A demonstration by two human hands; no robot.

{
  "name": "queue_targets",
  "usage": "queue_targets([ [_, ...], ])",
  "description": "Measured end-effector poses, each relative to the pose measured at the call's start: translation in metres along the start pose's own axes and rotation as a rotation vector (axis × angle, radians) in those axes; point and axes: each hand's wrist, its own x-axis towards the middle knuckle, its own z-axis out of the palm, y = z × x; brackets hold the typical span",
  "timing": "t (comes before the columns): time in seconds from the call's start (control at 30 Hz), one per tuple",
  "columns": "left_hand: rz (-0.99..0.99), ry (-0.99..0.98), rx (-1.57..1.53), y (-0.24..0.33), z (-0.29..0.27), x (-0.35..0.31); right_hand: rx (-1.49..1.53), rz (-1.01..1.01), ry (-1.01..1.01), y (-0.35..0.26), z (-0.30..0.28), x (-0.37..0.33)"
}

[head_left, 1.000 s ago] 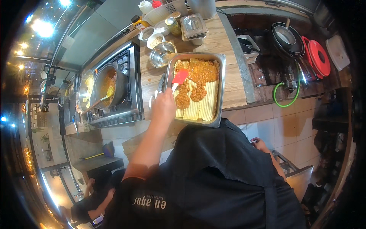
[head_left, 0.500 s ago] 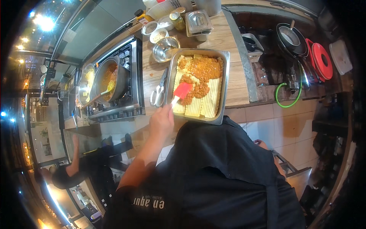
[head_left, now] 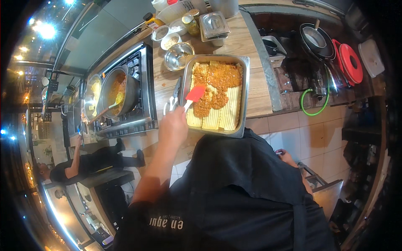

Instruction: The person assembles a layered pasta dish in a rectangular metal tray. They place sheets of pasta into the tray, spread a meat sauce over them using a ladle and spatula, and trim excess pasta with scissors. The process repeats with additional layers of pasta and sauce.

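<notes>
My left hand [head_left: 173, 127] is closed round the white handle of a spatula with a red head [head_left: 195, 93]. That head lies over the meat sauce [head_left: 226, 75] in a deep metal pan [head_left: 246, 100]. Sauce covers the far part and middle of the ridged pasta sheets [head_left: 229, 119]; the near ends are bare. White-handled scissors [head_left: 176, 90] lie just left of the pan, their handles partly behind my left hand. Down beside my apron on the right, away from the counter, my right hand [head_left: 287, 158] is closed round something small and pale, too small to name.
At left, a large pot [head_left: 133, 98] with sauce and a spoon stands on the stove [head_left: 146, 75]. Behind the pan are a metal bowl [head_left: 178, 56], small white bowls, jars and a lidded metal container [head_left: 215, 24]. Pans and a green hose [head_left: 305, 109] lie right. Another person [head_left: 90, 165] is at far left.
My left hand has drawn slightly left, and the spatula head has turned and shifted left and up over the sauce. My right hand shows more. The other person has shifted.
</notes>
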Motion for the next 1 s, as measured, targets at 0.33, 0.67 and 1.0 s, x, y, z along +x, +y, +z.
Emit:
queue_targets([
  [0.33,-0.009,0.023,-0.095,0.007,0.049,0.041,-0.022,0.104,-0.024,0.034,-0.006,-0.005],
  [0.67,0.087,0.091,-0.004,0.005,0.048,0.051,0.003,0.031,-0.026,-0.006,0.001,-0.001],
  [1.0,0.051,0.020,-0.084,0.009,0.022,-0.003,0.038,0.091,-0.012,0.009,0.003,-0.008],
])
